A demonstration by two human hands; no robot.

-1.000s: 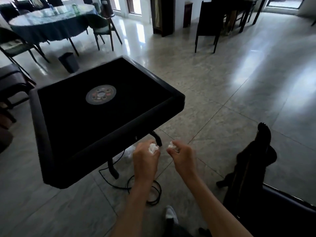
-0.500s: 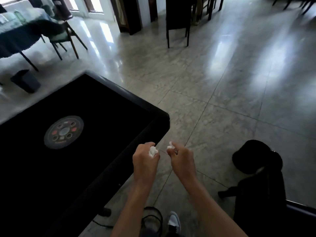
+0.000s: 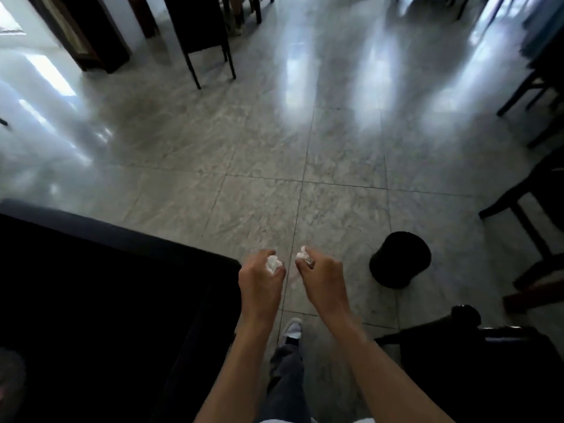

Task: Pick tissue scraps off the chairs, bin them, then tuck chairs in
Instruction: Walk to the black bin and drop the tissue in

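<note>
Both my fists are held out in front of me over the tiled floor, side by side. My left hand (image 3: 262, 277) is closed on a white tissue scrap (image 3: 273, 264) that sticks out at the thumb side. My right hand (image 3: 323, 276) is closed on another white tissue scrap (image 3: 302, 255). A small black bin (image 3: 399, 259) stands on the floor just right of my right hand. A dark chair (image 3: 476, 358) is at the lower right, close to my right forearm.
The black square table (image 3: 106, 300) fills the lower left, its corner touching my left wrist's side. More dark chairs stand at the right edge (image 3: 528, 209) and far ahead (image 3: 204, 41). Grey glossy tiles lie between. My shoe (image 3: 292, 329) shows below my hands.
The view has swung right and down: the table slid to the lower left, the black bin came fully into view beside my right hand. Both fists keep their scraps.
</note>
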